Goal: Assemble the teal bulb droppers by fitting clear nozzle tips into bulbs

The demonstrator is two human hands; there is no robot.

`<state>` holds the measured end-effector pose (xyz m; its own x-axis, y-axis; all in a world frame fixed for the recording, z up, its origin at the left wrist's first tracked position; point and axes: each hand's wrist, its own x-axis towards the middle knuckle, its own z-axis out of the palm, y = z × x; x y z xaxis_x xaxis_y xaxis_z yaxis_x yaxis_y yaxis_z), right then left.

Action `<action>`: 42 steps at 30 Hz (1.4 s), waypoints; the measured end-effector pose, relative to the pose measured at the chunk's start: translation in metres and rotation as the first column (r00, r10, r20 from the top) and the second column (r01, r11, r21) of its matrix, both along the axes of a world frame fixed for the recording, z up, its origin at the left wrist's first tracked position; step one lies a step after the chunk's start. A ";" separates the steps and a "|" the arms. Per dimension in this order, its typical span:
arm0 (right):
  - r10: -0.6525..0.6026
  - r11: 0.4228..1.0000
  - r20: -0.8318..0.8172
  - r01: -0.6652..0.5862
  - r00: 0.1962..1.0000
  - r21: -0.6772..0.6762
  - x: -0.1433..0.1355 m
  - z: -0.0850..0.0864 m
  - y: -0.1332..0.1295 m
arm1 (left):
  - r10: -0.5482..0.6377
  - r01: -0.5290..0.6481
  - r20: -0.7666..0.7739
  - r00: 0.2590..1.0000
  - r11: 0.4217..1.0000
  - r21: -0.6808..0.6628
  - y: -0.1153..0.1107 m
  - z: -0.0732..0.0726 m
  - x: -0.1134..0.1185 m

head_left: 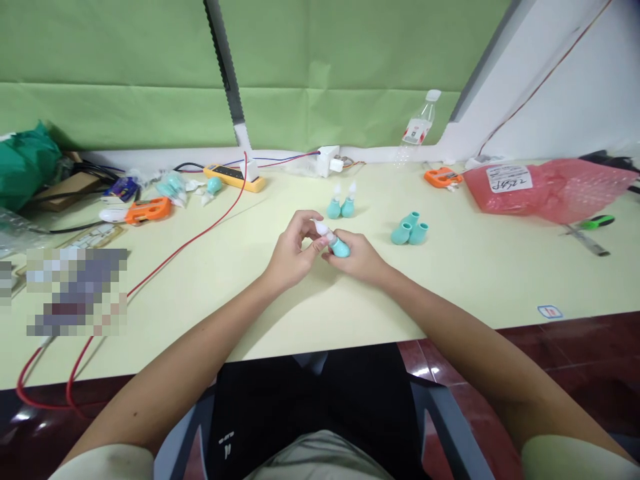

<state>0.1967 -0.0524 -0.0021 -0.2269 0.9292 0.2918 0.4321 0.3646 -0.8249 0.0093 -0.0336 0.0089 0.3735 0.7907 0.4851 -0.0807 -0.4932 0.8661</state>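
Above the middle of the table, both hands meet on one small lamp-like piece. My left hand [295, 253] is closed, thumb and fingers pinching its white flame-shaped tip [323, 229]. My right hand [363, 257] wraps round the rounded teal base [341, 249], partly hiding it. The piece is tilted, tip toward the upper left. Just beyond the hands, two similar teal pieces with white tips [341, 207] stand upright side by side. To their right, three hollow teal bases [411, 230] sit grouped with their openings showing.
A red bubble-wrap bag [545, 190], an orange tool [443, 177] and a green-handled screwdriver [597, 222] lie at right. A clear bottle [419, 127] stands at the back. At left are a yellow power strip [234, 178], another orange tool [149, 210] and a red cable [187, 252].
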 end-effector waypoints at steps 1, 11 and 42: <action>-0.022 0.999 0.069 0.019 0.997 0.048 0.003 0.001 0.001 | 0.002 -0.002 -0.011 1.000 1.000 0.006 0.000 0.000 0.000; -0.099 0.952 0.516 -0.069 0.851 0.298 0.026 0.009 0.010 | 0.039 -0.068 -0.173 0.984 0.983 -0.169 0.001 -0.006 -0.001; -0.138 0.911 0.671 -0.172 0.728 0.374 0.029 -0.001 0.009 | -0.059 0.131 -0.500 0.864 0.985 0.112 -0.004 0.012 -0.011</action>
